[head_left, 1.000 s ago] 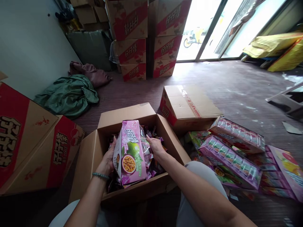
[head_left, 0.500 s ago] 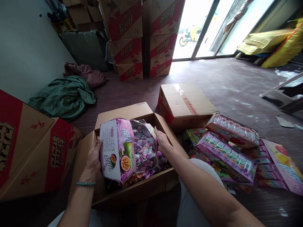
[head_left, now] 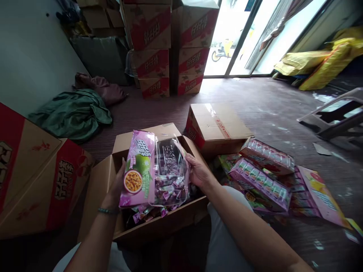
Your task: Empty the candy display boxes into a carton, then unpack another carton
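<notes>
Over an open cardboard carton (head_left: 159, 224), I hold a purple candy box (head_left: 138, 170) printed with a cut passion fruit. A clear plastic part (head_left: 171, 162) with a dark lettered panel and small purple wrapped candies adjoins its right side. My left hand (head_left: 117, 185) grips the box's left edge, with its fingers partly hidden behind. Closed on the right edge of the clear plastic is my right hand (head_left: 198, 172). Loose wrapped candies (head_left: 141, 216) lie in the carton beneath.
A taped carton (head_left: 218, 124) stands just beyond. Several candy boxes (head_left: 261, 185) lie on the floor to the right. Large red-and-brown cartons (head_left: 70, 177) flank me on the left, and stacked cartons (head_left: 153, 60) rise behind. A green cloth heap (head_left: 73, 113) lies near the wall.
The candy box has been turned, so its white side is out of sight and the passion fruit face shows more fully. The clear plastic's dark panel now shows plainly. My view has shifted slightly right.
</notes>
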### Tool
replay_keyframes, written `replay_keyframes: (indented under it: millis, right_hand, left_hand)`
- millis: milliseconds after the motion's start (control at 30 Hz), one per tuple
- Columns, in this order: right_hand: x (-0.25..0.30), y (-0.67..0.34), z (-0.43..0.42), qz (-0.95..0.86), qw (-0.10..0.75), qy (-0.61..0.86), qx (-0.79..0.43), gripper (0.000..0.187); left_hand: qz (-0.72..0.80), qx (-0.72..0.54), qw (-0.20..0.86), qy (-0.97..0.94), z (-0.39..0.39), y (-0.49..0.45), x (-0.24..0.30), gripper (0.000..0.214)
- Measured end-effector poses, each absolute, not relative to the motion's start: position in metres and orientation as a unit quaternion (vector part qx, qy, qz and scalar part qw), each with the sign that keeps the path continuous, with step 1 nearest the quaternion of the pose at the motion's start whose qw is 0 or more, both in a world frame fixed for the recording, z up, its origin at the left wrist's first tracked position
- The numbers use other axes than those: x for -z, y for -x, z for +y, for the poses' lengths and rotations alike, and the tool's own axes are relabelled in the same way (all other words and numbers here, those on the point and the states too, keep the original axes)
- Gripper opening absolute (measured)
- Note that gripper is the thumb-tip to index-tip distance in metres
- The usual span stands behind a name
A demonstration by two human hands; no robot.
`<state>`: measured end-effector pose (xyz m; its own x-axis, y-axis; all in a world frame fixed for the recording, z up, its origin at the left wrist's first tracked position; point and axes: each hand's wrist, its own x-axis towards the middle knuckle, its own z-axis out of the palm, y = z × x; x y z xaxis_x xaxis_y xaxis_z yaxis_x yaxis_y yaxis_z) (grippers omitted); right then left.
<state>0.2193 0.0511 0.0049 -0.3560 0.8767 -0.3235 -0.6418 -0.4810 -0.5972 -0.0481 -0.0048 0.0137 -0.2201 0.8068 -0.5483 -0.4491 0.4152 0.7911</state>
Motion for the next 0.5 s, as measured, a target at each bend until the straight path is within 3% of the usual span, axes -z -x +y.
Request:
replay_keyframes:
  millis: [167,300,400,500]
  right_hand:
    - [-0.066,-0.306,0.021,-0.305,0.602,0.389,-0.628,0.026]
    - [-0.116,-0.415,-0.028,-0.424,0.618,0.558,-0.357,0.033]
    - [-0.136,-0.507,-0.091,-0.441,0.475,0.761,-0.023,0.033]
    - [-0.136,-0.596,-0.177,-0.320,0.243,0.900,0.169,0.035]
  left_hand:
    - [0.661,-0.330,0.572,-0.356,-0.014,0.009,0.036,0.088]
    - [0.594,-0.107,0.538,-0.589,-0.043,-0.032,0.083,0.097]
    - [0.516,-0.045,0.501,-0.693,-0.067,-0.058,0.100,0.081]
    - [0.521,-0.046,0.483,-0.703,-0.076,-0.071,0.100,0.037]
